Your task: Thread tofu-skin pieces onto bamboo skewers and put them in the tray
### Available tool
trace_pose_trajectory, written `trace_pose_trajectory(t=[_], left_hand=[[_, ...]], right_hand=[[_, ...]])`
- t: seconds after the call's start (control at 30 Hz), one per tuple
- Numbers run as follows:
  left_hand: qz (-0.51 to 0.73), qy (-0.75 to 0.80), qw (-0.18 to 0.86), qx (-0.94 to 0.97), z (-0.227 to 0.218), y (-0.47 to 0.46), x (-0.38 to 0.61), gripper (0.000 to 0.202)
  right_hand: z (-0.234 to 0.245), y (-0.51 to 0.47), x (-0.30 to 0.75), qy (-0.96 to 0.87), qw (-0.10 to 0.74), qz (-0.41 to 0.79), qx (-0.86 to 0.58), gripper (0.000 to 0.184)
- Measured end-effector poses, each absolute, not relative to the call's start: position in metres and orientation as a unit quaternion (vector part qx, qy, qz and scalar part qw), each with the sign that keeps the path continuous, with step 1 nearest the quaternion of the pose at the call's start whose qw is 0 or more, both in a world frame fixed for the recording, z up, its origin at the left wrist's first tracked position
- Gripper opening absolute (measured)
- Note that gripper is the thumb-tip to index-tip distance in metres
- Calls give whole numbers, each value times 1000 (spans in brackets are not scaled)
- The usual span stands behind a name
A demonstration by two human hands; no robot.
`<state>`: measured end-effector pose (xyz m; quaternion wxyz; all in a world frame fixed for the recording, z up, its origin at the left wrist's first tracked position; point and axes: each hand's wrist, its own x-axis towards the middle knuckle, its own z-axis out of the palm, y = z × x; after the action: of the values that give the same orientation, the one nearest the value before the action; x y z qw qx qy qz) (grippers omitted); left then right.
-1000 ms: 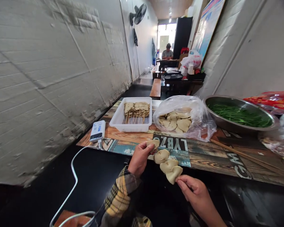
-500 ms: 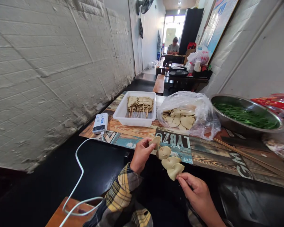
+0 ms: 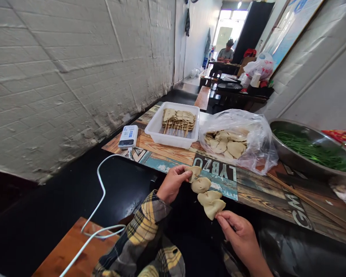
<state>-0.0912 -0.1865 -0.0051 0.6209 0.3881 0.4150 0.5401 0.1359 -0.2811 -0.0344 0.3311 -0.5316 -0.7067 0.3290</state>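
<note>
In front of me, over the table's near edge, is a skewer of pale beige round slices, held at a slant. The thumb and fingers of my left hand pinch the slice at its far upper end. My right hand is closed at the lower end, its fingertips against the last folded slice; the stick there is mostly hidden. Beyond my hands, a white plastic tub holds stacked finished skewers. Beside it, a clear plastic bag lies open around loose beige slices.
A steel basin of green vegetables stands at the right, near loose bamboo sticks. On the left, a white power bank trails a white cable. A person sits at a far table.
The camera view has shifted, moving the tub and bag slightly on screen. Both hands keep their hold on the skewer, with almost no change in its pose.
</note>
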Motion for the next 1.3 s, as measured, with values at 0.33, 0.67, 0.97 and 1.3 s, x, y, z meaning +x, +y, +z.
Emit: trace_pose_trajectory(t=[0.33, 0.67, 0.97, 1.3], left_hand=[[540, 401, 668, 319, -4, -190, -85, 27], [551, 357, 717, 233, -9, -193, -84, 22], [564, 326, 725, 222, -11, -195, -83, 20], [562, 330, 734, 189, -6, -198, -75, 19]], right_hand=[[-33, -281, 139, -696, 343, 347, -527, 32], [-42, -281, 140, -688, 344, 363, -526, 29], [-39, -275, 142, -707, 339, 338, -521, 27], [-48, -274, 147, -705, 353, 352, -504, 25]])
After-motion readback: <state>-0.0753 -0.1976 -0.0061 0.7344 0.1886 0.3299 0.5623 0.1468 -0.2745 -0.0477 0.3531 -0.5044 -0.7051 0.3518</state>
